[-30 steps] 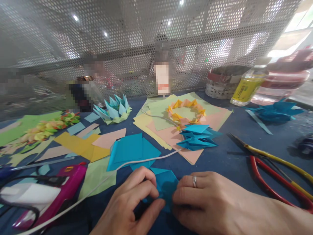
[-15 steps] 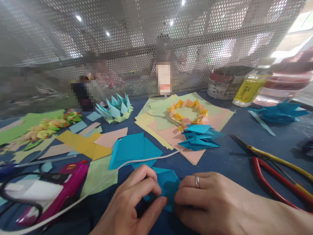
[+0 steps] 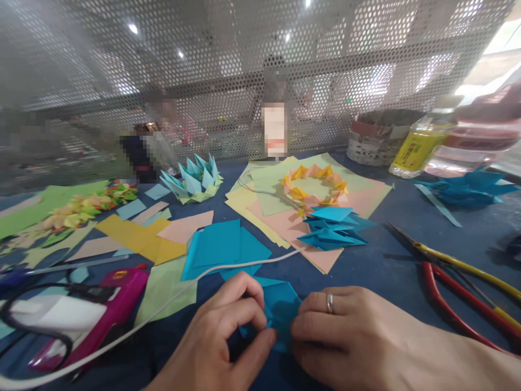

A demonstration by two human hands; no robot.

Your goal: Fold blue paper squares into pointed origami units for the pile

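Along the left end of the worktop (image 3: 366, 266), green paper (image 3: 61, 202) lies beside a leafy strip (image 3: 91, 205) in yellow, green and orange. Nearer me sits a magenta device (image 3: 128, 293), with a white block (image 3: 65, 315) next to it. To their right is a mustard paper strip (image 3: 142, 239) among pale scraps, and behind these stands a pale blue spiky ring (image 3: 193, 182) on a green base. Next come overlapping blue sheets (image 3: 217, 244), a white cord (image 3: 232, 267) running across them.

Just nearer is the folded blue paper (image 3: 283, 298) I have hold of, between my two grips. My left grip (image 3: 228, 326) is closed on its left side, thumb and forefinger tips together. My right grip (image 3: 345, 326), wearing a silver band, has its fingers curled against the paper's right side; its thumb is hidden, so I cannot tell whether it pinches or only presses.

Beyond, an orange and yellow ring (image 3: 338, 187) lies on pale sheets (image 3: 264, 198), pointed blue folds (image 3: 334, 233) just in front. Farther right stand a round basket (image 3: 368, 146), a yellow-labelled bottle (image 3: 419, 145) and a larger pinkish bottle (image 3: 474, 142); nearer me lies a pointed tool (image 3: 448, 258) with yellow and red handles.
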